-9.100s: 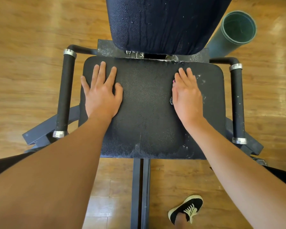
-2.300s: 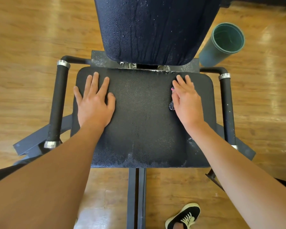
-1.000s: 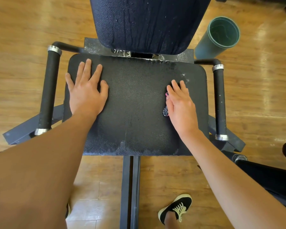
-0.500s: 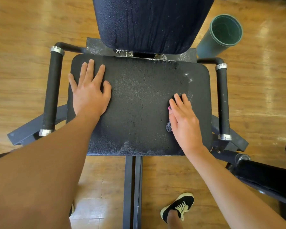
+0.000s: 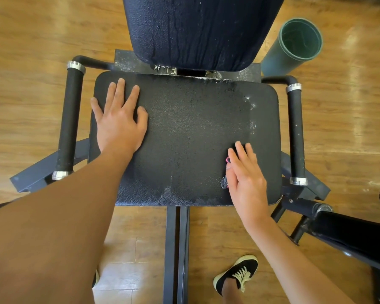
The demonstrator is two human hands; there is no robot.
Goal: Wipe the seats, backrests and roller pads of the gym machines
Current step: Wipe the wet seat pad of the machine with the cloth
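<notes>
Seat (image 5: 191, 137) seems partly wiped, specks showing far right and the backrest (image 5: 195, 29) wet-streaked; left grip (image 5: 119, 126) lies flat, right grip (image 5: 246, 178) presses a rag (image 5: 224, 183), fingers straight.

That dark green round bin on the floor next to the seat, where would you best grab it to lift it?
Probably its open top rim, pinched over the edge from above on the right, far side. The dark green round bin stands mouth-up, its smooth wall looks too wide to wrap, and the black foam handle bar and black padded backrest crowd its left.
</notes>
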